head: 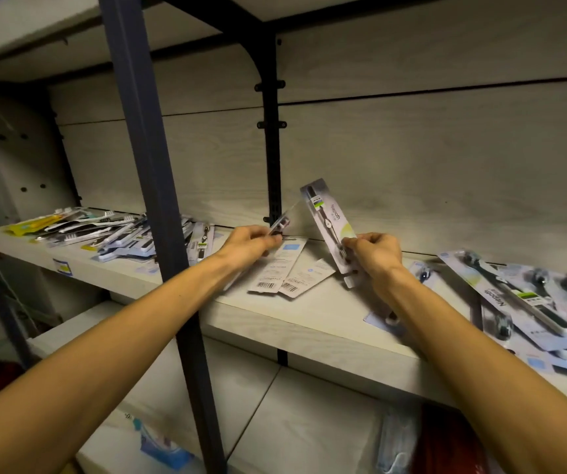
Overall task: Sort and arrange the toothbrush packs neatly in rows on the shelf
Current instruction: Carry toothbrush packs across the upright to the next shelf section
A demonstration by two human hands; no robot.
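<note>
Bare forearms reaching in, right hand (374, 253) pinching upright pale toothbrush pack (328, 218), left hand (253, 239) gripping clear pack (284, 220) edge-on

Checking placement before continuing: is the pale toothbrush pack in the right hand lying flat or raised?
Raised: the right hand pinches the pale toothbrush pack by its lower end, tilted upward above the shelf.

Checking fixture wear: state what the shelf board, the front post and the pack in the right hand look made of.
Shelf board: pale wood-grain laminate or wood, matte.
Front post: dark painted metal, probably, smooth.
Pack pinched by the right hand: printed card, likely under a clear plastic blister, slightly glossy.
</note>
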